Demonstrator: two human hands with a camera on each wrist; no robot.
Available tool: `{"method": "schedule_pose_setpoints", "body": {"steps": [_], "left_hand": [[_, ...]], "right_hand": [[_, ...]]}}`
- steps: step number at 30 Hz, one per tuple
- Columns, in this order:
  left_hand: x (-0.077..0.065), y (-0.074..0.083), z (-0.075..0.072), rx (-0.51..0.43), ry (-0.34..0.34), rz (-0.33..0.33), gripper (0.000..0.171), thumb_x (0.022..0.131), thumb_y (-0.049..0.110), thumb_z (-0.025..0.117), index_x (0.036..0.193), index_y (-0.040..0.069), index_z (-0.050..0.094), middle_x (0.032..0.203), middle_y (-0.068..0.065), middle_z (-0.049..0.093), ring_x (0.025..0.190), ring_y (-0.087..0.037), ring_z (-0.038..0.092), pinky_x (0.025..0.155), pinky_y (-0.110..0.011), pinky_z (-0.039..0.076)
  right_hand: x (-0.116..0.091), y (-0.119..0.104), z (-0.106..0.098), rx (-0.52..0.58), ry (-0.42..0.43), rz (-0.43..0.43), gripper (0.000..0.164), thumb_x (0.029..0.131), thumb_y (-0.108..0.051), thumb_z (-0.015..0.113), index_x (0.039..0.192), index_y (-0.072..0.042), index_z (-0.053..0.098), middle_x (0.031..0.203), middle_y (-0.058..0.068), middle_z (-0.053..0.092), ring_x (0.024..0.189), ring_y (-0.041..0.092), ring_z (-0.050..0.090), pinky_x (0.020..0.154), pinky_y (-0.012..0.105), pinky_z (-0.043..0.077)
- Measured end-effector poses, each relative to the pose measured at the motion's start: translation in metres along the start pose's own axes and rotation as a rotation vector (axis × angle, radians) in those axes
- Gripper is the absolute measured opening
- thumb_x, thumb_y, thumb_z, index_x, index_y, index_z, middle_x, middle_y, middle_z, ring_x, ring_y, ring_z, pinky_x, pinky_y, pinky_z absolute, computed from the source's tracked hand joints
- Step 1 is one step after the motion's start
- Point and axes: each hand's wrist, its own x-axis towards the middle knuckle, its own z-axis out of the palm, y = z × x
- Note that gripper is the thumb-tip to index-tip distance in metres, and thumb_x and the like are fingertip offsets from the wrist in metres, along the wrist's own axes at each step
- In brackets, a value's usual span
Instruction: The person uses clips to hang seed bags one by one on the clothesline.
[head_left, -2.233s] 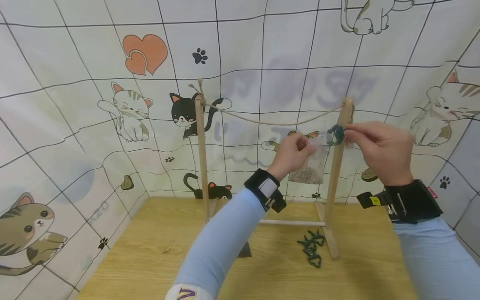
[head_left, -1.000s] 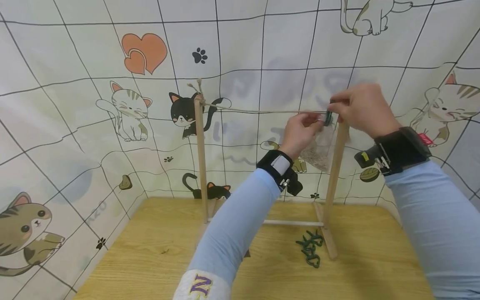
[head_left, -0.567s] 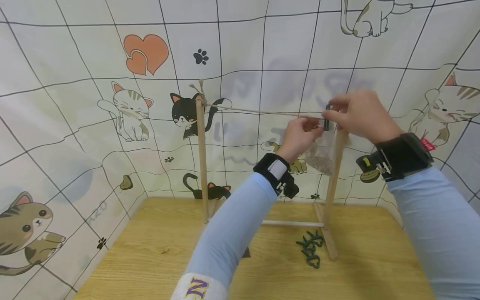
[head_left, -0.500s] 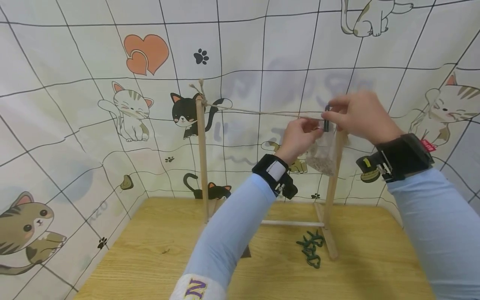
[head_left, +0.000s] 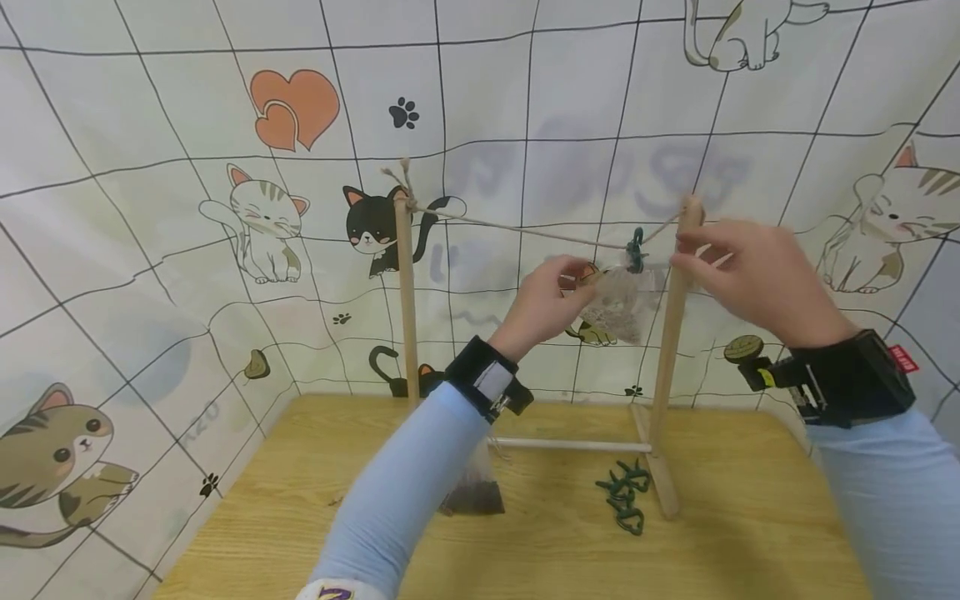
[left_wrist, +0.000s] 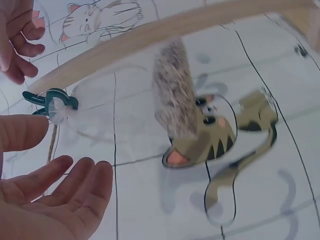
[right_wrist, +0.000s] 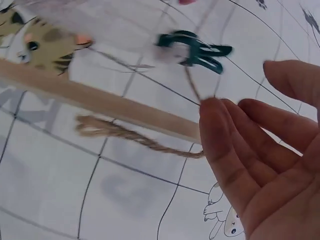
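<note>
A: Two hands, both let go now. Half a second back we pinch the green clip (head_left: 636,250) and the clear bag (head_left: 618,302) up at the string (head_left: 525,231); now we see our fingers off both.

B: Going left to right then. Left post (head_left: 405,308), string sagging again toward the right post (head_left: 670,333), so nobody is pulling it taut.

A: Yes. Our left hand (head_left: 542,302) has dropped just left of the bag, fingers relaxed and spread, gripping nothing. Left wrist view agrees: left hand (left_wrist: 45,195) lies palm up below the clip (left_wrist: 50,102), apart from it.

B: And the bag?

A: It hangs from the clip on the string, just beside the right post, grainy fill sitting in its bottom. We judge the hanging step done, since it holds with no hand on it.

B: Right hand?

A: Our right hand (head_left: 753,275) sits just right of the post, fingers loose, holding nothing. Right wrist view: the fingertips (right_wrist: 215,112) are near the string, below the clip (right_wrist: 197,47), not touching it.

B: Table (head_left: 300,500)?

A: Dark bag (head_left: 472,492) left, spare green clips (head_left: 624,498) near the right post's foot.
</note>
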Motion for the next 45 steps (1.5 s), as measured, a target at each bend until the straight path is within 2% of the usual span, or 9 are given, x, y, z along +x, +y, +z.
{"method": "schedule_pose_setpoints", "body": {"steps": [4, 9, 11, 18, 25, 30, 36, 41, 45], "left_hand": [[-0.021, -0.006, -0.011, 0.161, 0.022, 0.083, 0.046, 0.106, 0.019, 0.059, 0.149, 0.004, 0.052, 0.144, -0.013, 0.057, 0.128, -0.025, 0.056, 0.104, -0.035, 0.049], [-0.046, -0.015, -0.016, 0.292, 0.061, 0.187, 0.047, 0.106, 0.019, 0.059, 0.148, 0.001, 0.05, 0.145, -0.017, 0.055, 0.135, -0.029, 0.052, 0.112, -0.041, 0.044], [-0.055, -0.02, -0.015, 0.33, 0.083, 0.234, 0.047, 0.106, 0.019, 0.06, 0.148, -0.001, 0.051, 0.144, -0.019, 0.055, 0.135, -0.031, 0.052, 0.113, -0.042, 0.043], [-0.086, -0.046, 0.001, 0.455, 0.182, 0.331, 0.044, 0.105, 0.02, 0.062, 0.142, -0.003, 0.055, 0.14, -0.02, 0.058, 0.13, -0.034, 0.056, 0.111, -0.044, 0.045], [-0.114, -0.075, 0.02, 0.553, 0.25, 0.357, 0.045, 0.102, 0.018, 0.066, 0.14, -0.005, 0.058, 0.138, -0.021, 0.061, 0.127, -0.035, 0.059, 0.107, -0.047, 0.049], [-0.133, -0.093, 0.036, 0.587, 0.272, 0.355, 0.046, 0.099, 0.017, 0.069, 0.138, -0.006, 0.059, 0.136, -0.022, 0.062, 0.124, -0.036, 0.061, 0.104, -0.048, 0.051], [-0.155, -0.11, 0.056, 0.597, 0.276, 0.295, 0.046, 0.097, 0.016, 0.073, 0.135, -0.005, 0.061, 0.133, -0.02, 0.064, 0.122, -0.035, 0.062, 0.102, -0.047, 0.052], [-0.171, -0.124, 0.071, 0.628, 0.254, 0.222, 0.049, 0.095, 0.02, 0.076, 0.136, -0.003, 0.061, 0.132, -0.019, 0.065, 0.121, -0.033, 0.063, 0.101, -0.048, 0.052], [-0.178, -0.134, 0.08, 0.64, 0.234, 0.191, 0.049, 0.094, 0.019, 0.077, 0.136, -0.003, 0.062, 0.132, -0.019, 0.065, 0.121, -0.033, 0.063, 0.102, -0.05, 0.051]], "right_hand": [[-0.032, 0.005, 0.02, -0.022, 0.156, -0.065, 0.033, 0.09, -0.002, 0.074, 0.123, 0.003, 0.071, 0.114, 0.023, 0.071, 0.093, 0.038, 0.069, 0.072, 0.036, 0.052], [-0.067, 0.011, 0.047, 0.016, 0.299, -0.088, 0.047, 0.084, 0.003, 0.075, 0.13, 0.004, 0.068, 0.125, 0.023, 0.066, 0.112, 0.041, 0.061, 0.086, 0.015, 0.044], [-0.079, 0.012, 0.059, 0.021, 0.339, -0.096, 0.048, 0.083, 0.003, 0.074, 0.131, 0.004, 0.067, 0.125, 0.023, 0.066, 0.113, 0.041, 0.062, 0.083, 0.004, 0.035], [-0.118, 0.012, 0.103, 0.094, 0.397, -0.053, 0.043, 0.089, -0.004, 0.07, 0.131, 0.007, 0.066, 0.128, 0.026, 0.063, 0.116, 0.045, 0.059, 0.1, -0.001, 0.025], [-0.151, 0.01, 0.144, 0.141, 0.37, 0.012, 0.052, 0.076, 0.012, 0.077, 0.127, 0.01, 0.067, 0.127, 0.026, 0.064, 0.113, 0.045, 0.06, 0.099, 0.0, 0.029], [-0.168, 0.009, 0.165, 0.175, 0.353, 0.056, 0.048, 0.075, 0.012, 0.078, 0.122, 0.012, 0.068, 0.122, 0.027, 0.066, 0.109, 0.046, 0.062, 0.102, 0.0, 0.028], [-0.187, 0.006, 0.183, 0.169, 0.301, 0.134, 0.047, 0.077, 0.007, 0.081, 0.122, 0.008, 0.07, 0.119, 0.022, 0.067, 0.102, 0.04, 0.065, 0.075, 0.003, 0.042], [-0.199, 0.007, 0.199, 0.172, 0.281, 0.141, 0.046, 0.074, 0.008, 0.083, 0.119, 0.008, 0.072, 0.115, 0.023, 0.068, 0.095, 0.039, 0.069, 0.084, -0.002, 0.036], [-0.206, 0.008, 0.208, 0.17, 0.226, 0.172, 0.044, 0.074, 0.007, 0.084, 0.117, 0.009, 0.072, 0.115, 0.024, 0.068, 0.091, 0.037, 0.07, 0.076, 0.011, 0.052]]}}
